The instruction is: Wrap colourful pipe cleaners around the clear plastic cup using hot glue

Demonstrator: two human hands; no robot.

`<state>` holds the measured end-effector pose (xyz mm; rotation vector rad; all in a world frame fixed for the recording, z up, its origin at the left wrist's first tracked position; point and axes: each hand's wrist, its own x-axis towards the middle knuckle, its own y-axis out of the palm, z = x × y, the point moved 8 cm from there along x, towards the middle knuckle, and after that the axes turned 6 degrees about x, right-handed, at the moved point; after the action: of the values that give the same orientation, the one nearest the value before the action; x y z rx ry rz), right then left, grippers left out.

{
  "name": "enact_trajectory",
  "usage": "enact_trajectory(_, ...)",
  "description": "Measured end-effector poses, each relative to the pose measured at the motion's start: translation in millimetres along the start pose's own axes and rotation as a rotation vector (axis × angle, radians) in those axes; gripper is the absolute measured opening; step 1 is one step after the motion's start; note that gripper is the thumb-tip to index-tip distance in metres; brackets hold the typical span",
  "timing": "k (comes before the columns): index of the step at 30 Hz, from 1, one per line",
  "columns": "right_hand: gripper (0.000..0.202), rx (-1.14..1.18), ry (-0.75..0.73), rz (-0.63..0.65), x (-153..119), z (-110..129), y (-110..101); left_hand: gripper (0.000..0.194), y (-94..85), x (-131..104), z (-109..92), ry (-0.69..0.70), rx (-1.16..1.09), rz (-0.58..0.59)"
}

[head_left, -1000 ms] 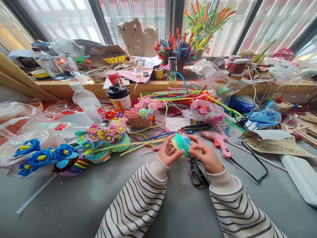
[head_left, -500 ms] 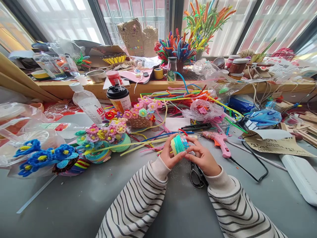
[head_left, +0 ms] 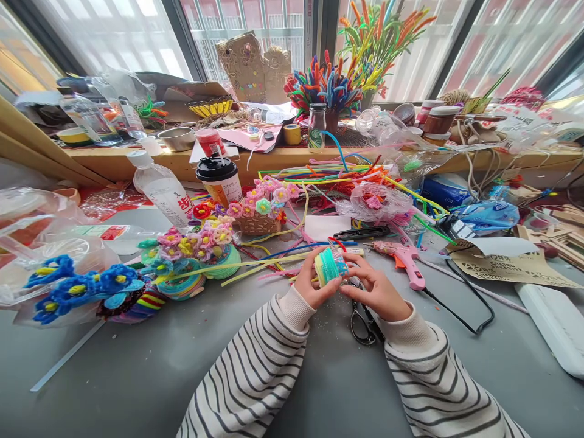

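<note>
Turquoise-and-yellow fuzzy wound piece (head_left: 329,267): at centre, wrapped closely by the left hand (head_left: 309,281), which hides part of it. Right hand (head_left: 378,291): loosely curved, fingertips at the piece's right edge; whether they pinch cannot be told. From the piece, black-handled scissors (head_left: 362,326) at five o'clock, blades largely hidden; pink glue gun (head_left: 407,258), three o'clock; brown printed paper sheet (head_left: 511,269), farther out at three, "COATED" legible, other words curled or cut off. Clear glass bottle (head_left: 316,135), twelve o'clock: green Starbucks label, small print illegible. Black-lidded paper cup (head_left: 221,182), ten o'clock: label unreadable.
</note>
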<state>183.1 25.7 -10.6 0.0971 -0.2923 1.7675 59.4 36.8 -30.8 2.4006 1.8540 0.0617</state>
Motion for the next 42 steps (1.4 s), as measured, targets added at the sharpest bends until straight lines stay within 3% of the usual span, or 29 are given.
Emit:
enact_trajectory(21,0.022,-0.002,0.007,-0.049,1.4,3.4,1.4,0.081,5.5,-2.2,-3.0,0.054,0.3,0.095)
enact_trajectory(25,0.024,-0.018,-0.013,-0.043,1.4,4.3,2.9,0.08,5.2,-0.3,-2.1,0.149,0.377,0.108)
enact_trajectory(30,0.022,-0.027,-0.052,-0.015,0.7,7.7,4.5,0.09,2.5,0.5,-9.0,0.306,0.442,0.036)
enact_trajectory(34,0.018,-0.03,-0.088,0.009,0.2,12.8,5.8,0.079,2.3,-1.4,-17.2,0.437,0.48,0.011)
enact_trajectory(42,0.015,-0.034,-0.128,-0.002,-0.9,17.2,7.0,0.073,0.8,-3.6,-17.0,0.451,0.497,-0.016)
